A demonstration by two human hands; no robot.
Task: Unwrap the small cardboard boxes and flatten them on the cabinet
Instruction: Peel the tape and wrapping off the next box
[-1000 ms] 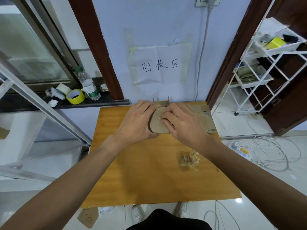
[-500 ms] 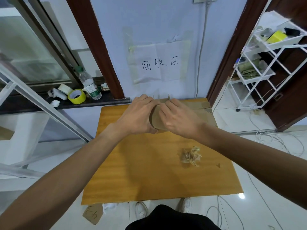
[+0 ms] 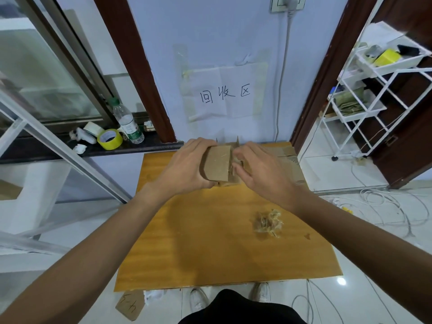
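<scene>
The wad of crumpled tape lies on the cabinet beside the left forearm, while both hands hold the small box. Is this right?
No: the head view shows the wad of crumpled tape on the cabinet beside the right forearm. Left hand and right hand do hold the small box.

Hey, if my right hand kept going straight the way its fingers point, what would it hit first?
The small brown cardboard box gripped by the left hand; the fingers of the right hand seem to touch its right edge.
</scene>
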